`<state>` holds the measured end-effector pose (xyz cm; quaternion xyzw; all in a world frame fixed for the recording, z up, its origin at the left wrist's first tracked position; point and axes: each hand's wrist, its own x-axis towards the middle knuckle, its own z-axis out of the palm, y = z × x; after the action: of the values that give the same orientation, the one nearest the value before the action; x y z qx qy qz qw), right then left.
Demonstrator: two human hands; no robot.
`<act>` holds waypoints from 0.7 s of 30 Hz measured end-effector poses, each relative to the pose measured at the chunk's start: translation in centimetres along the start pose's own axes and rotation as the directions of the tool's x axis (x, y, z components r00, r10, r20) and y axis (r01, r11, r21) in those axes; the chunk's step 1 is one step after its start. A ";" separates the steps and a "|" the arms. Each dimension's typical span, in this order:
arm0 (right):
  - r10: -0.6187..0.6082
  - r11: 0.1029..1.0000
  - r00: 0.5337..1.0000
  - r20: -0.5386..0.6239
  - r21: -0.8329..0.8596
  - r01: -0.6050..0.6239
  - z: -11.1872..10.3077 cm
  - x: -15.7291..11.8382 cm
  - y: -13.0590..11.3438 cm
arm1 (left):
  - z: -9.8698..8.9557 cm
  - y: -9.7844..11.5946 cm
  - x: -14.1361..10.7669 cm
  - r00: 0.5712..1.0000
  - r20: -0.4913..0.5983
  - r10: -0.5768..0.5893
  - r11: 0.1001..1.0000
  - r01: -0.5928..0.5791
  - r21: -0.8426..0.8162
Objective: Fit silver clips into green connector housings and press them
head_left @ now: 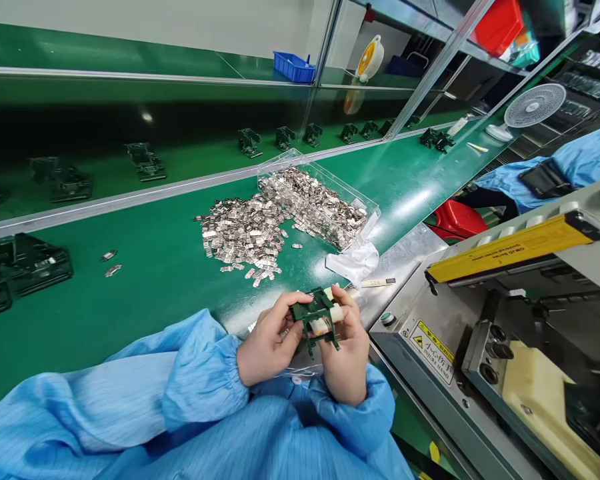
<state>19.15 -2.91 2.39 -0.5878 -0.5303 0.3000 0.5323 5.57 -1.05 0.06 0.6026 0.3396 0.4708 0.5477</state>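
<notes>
Close to my body, both hands hold a dark green plastic frame (314,308) with an open middle and short legs. My left hand (270,340) grips its left side between thumb and fingers. From the other side, my right hand (347,347) is closed on it, with pale finger covers on some fingertips. Beyond my hands lies a heap of small silvery metal plates (243,233). The heap spills from a clear plastic tray (367,230) that holds more of them. Beside the tray rests a crumpled white cloth (355,263).
On the right stands a machine with a yellow bar (515,247) and a hand-injury warning label (433,350). Dark green frames (25,267) sit at the left. A small knife-like tool (377,283) lies by the cloth. A person in blue (580,160) is at the far right, near a fan (535,107).
</notes>
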 end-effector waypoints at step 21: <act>-0.030 0.999 0.699 -0.715 -0.044 -0.002 -24.6 -12.8 -1.4 | 16.4 10.1 10.2 0.569 0.799 0.193 0.884 -0.454 0.109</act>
<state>37.98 -22.71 7.26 -0.6650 -0.2926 0.0336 0.6863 23.23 1.08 12.66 0.8730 0.0234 0.2038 0.4425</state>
